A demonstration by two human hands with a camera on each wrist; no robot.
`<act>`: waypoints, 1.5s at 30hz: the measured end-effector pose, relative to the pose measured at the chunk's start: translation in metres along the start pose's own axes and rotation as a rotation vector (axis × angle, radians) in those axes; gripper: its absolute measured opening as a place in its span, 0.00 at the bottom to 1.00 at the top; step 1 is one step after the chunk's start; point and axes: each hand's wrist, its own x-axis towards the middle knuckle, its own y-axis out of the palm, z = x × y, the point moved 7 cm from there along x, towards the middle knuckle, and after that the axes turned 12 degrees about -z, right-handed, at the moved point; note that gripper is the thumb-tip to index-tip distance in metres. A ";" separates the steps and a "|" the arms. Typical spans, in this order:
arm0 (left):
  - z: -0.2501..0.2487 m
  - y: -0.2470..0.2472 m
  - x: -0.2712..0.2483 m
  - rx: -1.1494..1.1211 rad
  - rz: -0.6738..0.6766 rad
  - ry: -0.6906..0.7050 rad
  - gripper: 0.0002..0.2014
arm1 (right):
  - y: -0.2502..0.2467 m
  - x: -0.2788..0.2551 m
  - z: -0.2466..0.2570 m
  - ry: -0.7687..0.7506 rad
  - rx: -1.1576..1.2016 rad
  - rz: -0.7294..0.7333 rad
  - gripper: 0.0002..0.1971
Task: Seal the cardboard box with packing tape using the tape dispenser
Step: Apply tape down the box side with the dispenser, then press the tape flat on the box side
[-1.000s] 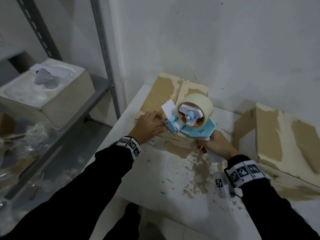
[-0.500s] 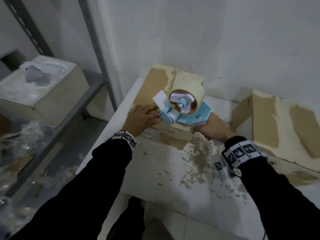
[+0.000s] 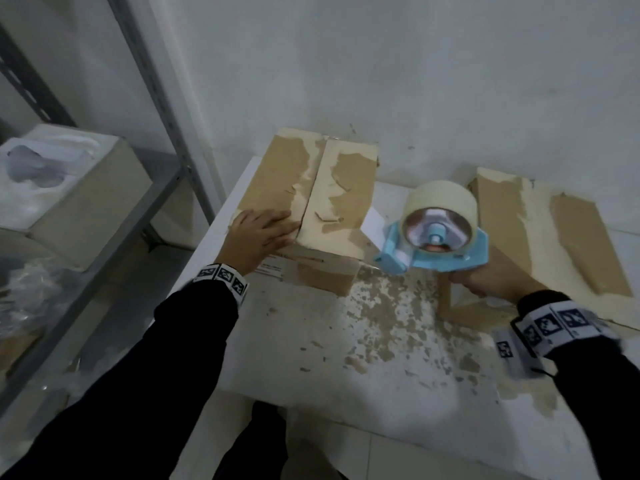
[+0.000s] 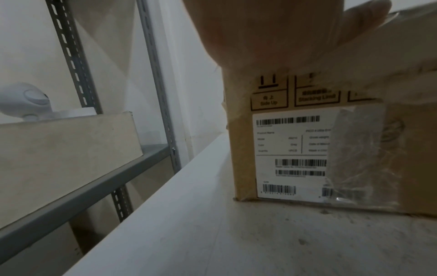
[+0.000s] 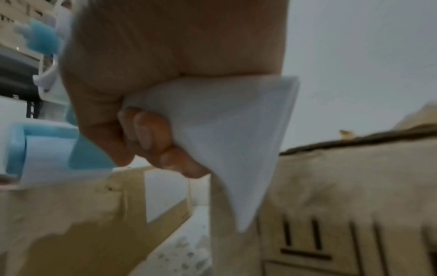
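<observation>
My left hand (image 3: 258, 237) lies flat on the cardboard box (image 3: 332, 188) at the desk's (image 3: 346, 358) far left; my right hand (image 3: 491, 280) grips the tape dispenser (image 3: 437, 237), seemingly just right of it.

On the desk (image 3: 311, 341), the cardboard box (image 3: 332, 188) sits upper centre, the tape dispenser (image 3: 436, 237) right of it, another box (image 3: 554, 237) far right, shelf (image 3: 114, 237) left.

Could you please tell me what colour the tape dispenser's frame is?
Light blue; the tape dispenser shows best in the head view.
</observation>
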 end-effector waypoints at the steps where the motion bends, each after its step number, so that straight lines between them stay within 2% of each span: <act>1: 0.001 -0.001 0.000 0.000 -0.007 -0.002 0.29 | -0.004 -0.001 -0.005 0.010 -0.007 -0.006 0.18; 3: -0.007 0.006 0.004 -0.025 0.010 0.001 0.30 | -0.011 -0.002 -0.023 0.029 -0.066 -0.006 0.12; 4: -0.003 0.004 0.004 -0.021 0.013 -0.014 0.30 | -0.006 0.001 -0.022 0.007 -0.105 0.008 0.05; 5: -0.002 0.004 0.003 -0.021 0.013 -0.028 0.31 | -0.001 0.003 -0.023 -0.022 -0.134 0.027 0.04; 6: -0.002 0.003 0.002 -0.023 -0.003 -0.035 0.31 | 0.003 0.005 -0.024 -0.036 -0.156 0.036 0.07; 9: -0.002 0.001 0.002 -0.029 -0.005 -0.037 0.31 | 0.008 0.010 -0.019 -0.102 -0.160 0.044 0.09; 12: -0.001 0.003 0.001 -0.036 0.014 -0.069 0.32 | 0.017 0.012 -0.008 -0.122 -0.274 0.097 0.05; 15: 0.002 0.005 0.001 -0.031 0.042 -0.084 0.30 | 0.023 0.017 0.005 -0.147 -0.412 0.129 0.12; 18: 0.003 0.007 0.002 -0.027 0.060 -0.079 0.33 | 0.019 0.015 0.007 -0.153 -0.528 0.138 0.20; 19: 0.003 0.007 0.002 -0.024 0.061 -0.080 0.32 | 0.018 0.014 0.002 -0.142 -0.529 0.135 0.18; 21: 0.004 0.007 0.003 -0.017 0.071 -0.086 0.29 | 0.020 0.009 -0.011 -0.109 -0.497 0.141 0.05; 24: 0.003 0.007 0.002 -0.008 0.064 -0.088 0.28 | 0.031 -0.003 -0.030 -0.058 -0.374 0.101 0.03; 26: 0.003 0.007 0.001 0.001 0.066 -0.079 0.28 | 0.036 -0.017 -0.036 0.029 -0.137 -0.017 0.08; 29: -0.001 0.007 0.000 0.020 0.085 -0.059 0.36 | 0.050 -0.040 -0.052 0.406 0.382 -0.170 0.12; 31: -0.002 0.006 0.000 0.011 0.086 -0.075 0.37 | 0.065 -0.047 -0.059 0.551 0.549 -0.189 0.11; 36: -0.002 0.005 -0.001 -0.011 0.080 -0.108 0.30 | 0.100 -0.034 -0.066 0.685 0.585 -0.183 0.05; 39: -0.003 0.003 -0.001 -0.011 0.063 -0.105 0.28 | 0.125 -0.028 -0.068 0.803 0.649 -0.105 0.11; 42: 0.000 0.004 -0.003 -0.029 0.071 -0.121 0.28 | 0.138 -0.026 -0.071 0.895 0.738 -0.088 0.09; 44: 0.002 0.007 -0.004 -0.047 0.080 -0.131 0.28 | 0.140 -0.025 -0.079 0.914 0.706 -0.094 0.03; 45: 0.003 0.007 -0.004 -0.051 0.085 -0.132 0.28 | 0.140 -0.023 -0.084 0.898 0.629 -0.085 0.07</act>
